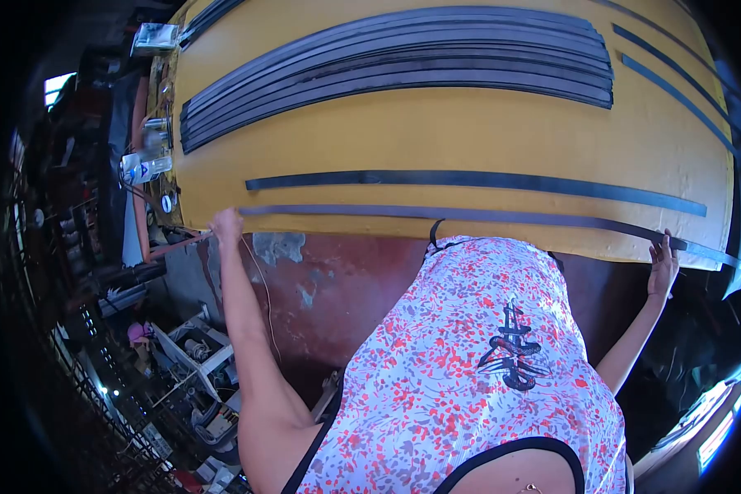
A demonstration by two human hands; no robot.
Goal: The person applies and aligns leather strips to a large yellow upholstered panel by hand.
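A long, narrow grey-purple strip (436, 212) lies along the near edge of the yellow table (387, 136). My left hand (226, 224) is closed on its left end, at the table's corner. Near the other end, the fingers of my right hand (665, 259) are apart and touch the strip at the table edge, with the palm below the edge. Just beyond lies a dark strip (469, 181), parallel to it. Farther back is a wide stack of overlapping dark strips (403, 58).
More dark strips (675, 90) lie at the far right, some hanging past the table's right edge. A clear bottle (146, 168) and a clear container (156, 37) stand along the left edge. Machine parts (198, 350) are on the floor at the lower left.
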